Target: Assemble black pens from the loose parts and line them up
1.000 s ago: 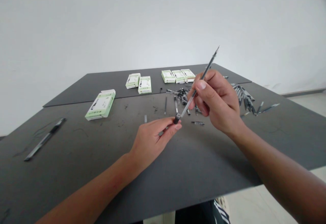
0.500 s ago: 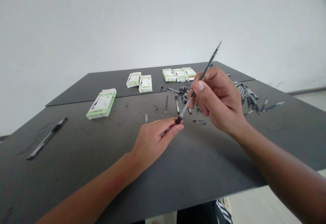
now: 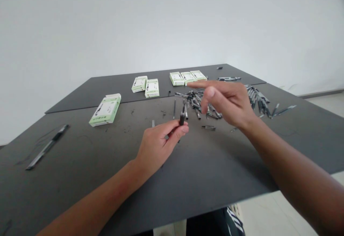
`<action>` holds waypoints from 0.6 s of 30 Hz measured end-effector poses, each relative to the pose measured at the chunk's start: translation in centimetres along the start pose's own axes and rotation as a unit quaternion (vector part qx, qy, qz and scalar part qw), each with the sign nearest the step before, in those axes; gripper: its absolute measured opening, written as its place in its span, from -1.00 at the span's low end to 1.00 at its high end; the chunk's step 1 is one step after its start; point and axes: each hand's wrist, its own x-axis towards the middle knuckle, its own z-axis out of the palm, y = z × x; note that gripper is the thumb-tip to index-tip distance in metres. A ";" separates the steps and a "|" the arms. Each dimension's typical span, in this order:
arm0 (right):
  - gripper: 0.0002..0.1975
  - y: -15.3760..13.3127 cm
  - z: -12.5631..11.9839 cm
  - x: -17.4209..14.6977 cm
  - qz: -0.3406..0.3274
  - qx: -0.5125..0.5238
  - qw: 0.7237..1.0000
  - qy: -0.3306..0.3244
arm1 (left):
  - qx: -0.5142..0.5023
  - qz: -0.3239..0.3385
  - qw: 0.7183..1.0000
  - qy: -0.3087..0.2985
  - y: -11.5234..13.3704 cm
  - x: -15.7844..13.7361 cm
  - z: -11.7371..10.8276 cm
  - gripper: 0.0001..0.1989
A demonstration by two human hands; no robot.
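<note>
My left hand [image 3: 158, 143] pinches a pen barrel [image 3: 182, 118] by its black grip between thumb and forefinger, just above the table. A thin dark tip pokes up out of the grip; most of the barrel is hidden under the hand. To the right, my right hand [image 3: 228, 101] hovers above the table with the forefinger stretched out and nothing in it. Behind and below it lies a loose heap of pen parts [image 3: 195, 100]. A short pen piece [image 3: 209, 127] lies on the table between the hands.
A green-and-white pen box [image 3: 105, 110] lies at left, two more boxes [image 3: 152, 88] behind it, and a row of three [image 3: 176, 78] farther back. One pen [image 3: 48, 146] lies at far left. More pen parts [image 3: 258, 100] spread at right on the dark table [image 3: 129, 193].
The refill that my right hand held is no longer in it; a thin tip now sticks up from the barrel in my left hand. My right hand has opened, slightly apart from the left.
</note>
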 end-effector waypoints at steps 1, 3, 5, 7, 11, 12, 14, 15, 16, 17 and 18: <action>-0.50 0.5 -0.6 0.3 0.011 -0.007 1.000 0.027 | -0.003 -0.004 1.000 0.001 -0.1 0.0 0.0 -0.73; -0.47 1.6 -2.1 1.0 0.038 -0.040 0.997 0.049 | -0.005 -0.011 1.000 0.004 -0.3 0.1 0.0 -0.71; -0.48 2.9 -3.5 1.4 0.078 -0.090 0.993 -0.012 | -0.006 -0.015 1.000 0.010 -0.4 0.1 0.0 -0.71; -0.52 4.2 -4.6 1.7 0.123 -0.144 0.970 -0.150 | -0.007 -0.016 1.000 0.013 -0.5 0.2 -0.1 -0.71; -0.70 5.7 -5.0 1.8 0.179 -0.204 0.883 -0.383 | -0.003 -0.011 1.000 0.008 -0.5 0.3 0.0 -0.72; -0.71 5.9 -5.0 1.8 0.182 -0.207 0.871 -0.407 | -0.001 -0.010 1.000 0.006 -0.5 0.3 0.0 -0.73; -0.70 6.0 -4.9 1.9 0.181 -0.215 0.861 -0.424 | 0.006 -0.011 1.000 0.002 -0.5 0.3 0.0 -0.76; -0.69 6.0 -4.9 2.0 0.181 -0.224 0.860 -0.422 | 0.010 -0.012 1.000 0.002 -0.5 0.3 0.0 -0.76; -0.68 6.1 -4.9 2.0 0.180 -0.234 0.861 -0.414 | 0.014 -0.011 1.000 0.002 -0.5 0.3 0.0 -0.77; -0.69 6.3 -4.9 2.1 0.177 -0.246 0.864 -0.402 | 0.019 -0.009 1.000 0.005 -0.6 0.4 -0.1 -0.77; -0.69 6.5 -4.9 2.2 0.172 -0.256 0.868 -0.390 | 0.026 -0.006 1.000 0.009 -0.6 0.5 -0.3 -0.76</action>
